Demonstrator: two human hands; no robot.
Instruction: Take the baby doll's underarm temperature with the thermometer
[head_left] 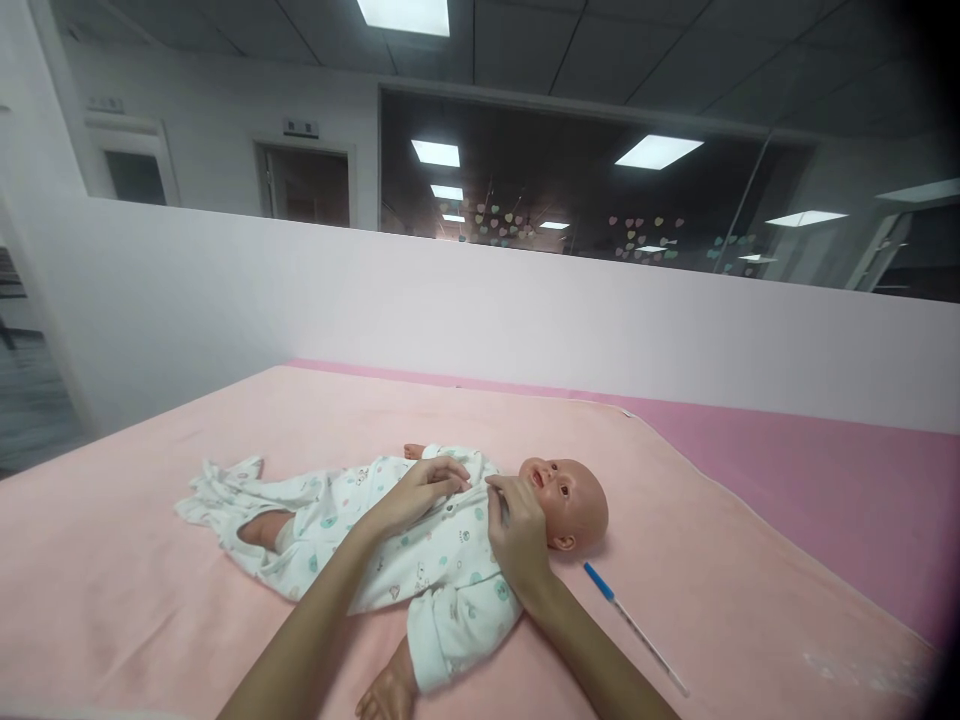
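A baby doll (574,505) lies on its back, its head to the right, in a white baby romper (401,565) with small green and brown prints. Both hands are at the romper's upper front, near the neck. With bent fingers, my left hand (424,492) grips the edge of the front opening. My right hand (519,535) pinches the cloth by the collar, close to the doll's chin. A snap shows on the front between the hands. The fingertips partly hide the cloth they hold. One doll leg shows through an opening in the romper's lower part.
A thin white stick with a blue end (634,625) lies right of the doll. Beneath everything is a pale pink blanket (150,590) over a darker pink surface (810,490). A low white wall (450,310) stands behind, with windows beyond.
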